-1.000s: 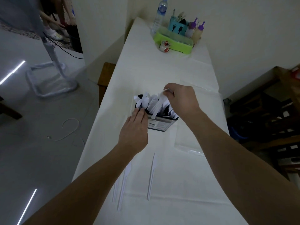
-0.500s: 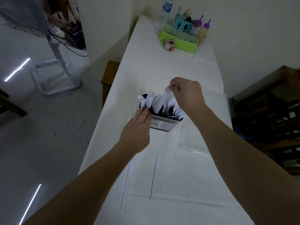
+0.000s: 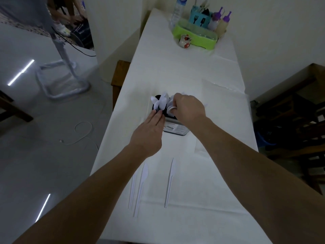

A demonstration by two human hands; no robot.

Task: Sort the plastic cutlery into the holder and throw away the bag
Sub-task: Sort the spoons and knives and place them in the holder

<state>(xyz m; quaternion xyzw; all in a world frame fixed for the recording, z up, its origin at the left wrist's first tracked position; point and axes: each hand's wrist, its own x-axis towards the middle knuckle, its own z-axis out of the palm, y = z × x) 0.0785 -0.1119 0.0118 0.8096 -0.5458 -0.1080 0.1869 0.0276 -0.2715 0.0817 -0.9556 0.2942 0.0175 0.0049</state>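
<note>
The cutlery holder (image 3: 174, 126), a dark container with a printed label on its near side, stands around the middle of a long table covered by a white cloth (image 3: 175, 71). White plastic spoons (image 3: 161, 102) stand in it, bowls up. The left hand (image 3: 149, 131) reaches in with its fingers straight and together, the fingertips touching the holder's near left rim beside the spoons. The right hand (image 3: 188, 108) hovers over the holder's right part, fingers curled round the white plastic pieces there; exactly which pieces it grips is hidden by the hand.

Near the table's front edge lie loose white cutlery: a plastic knife (image 3: 169, 182) on the right, another knife (image 3: 141, 186) left of it, and a thinner piece (image 3: 132, 192) just beside that, too faint to name. The clear plastic bag (image 3: 221, 95) lies flat to the right of the holder.

At the far end sit a green tray (image 3: 195, 36), a teal utensil cup (image 3: 199, 19), two purple-capped squeeze bottles (image 3: 220, 22), a water bottle (image 3: 177, 10) and a small patterned cup (image 3: 184, 41).
</note>
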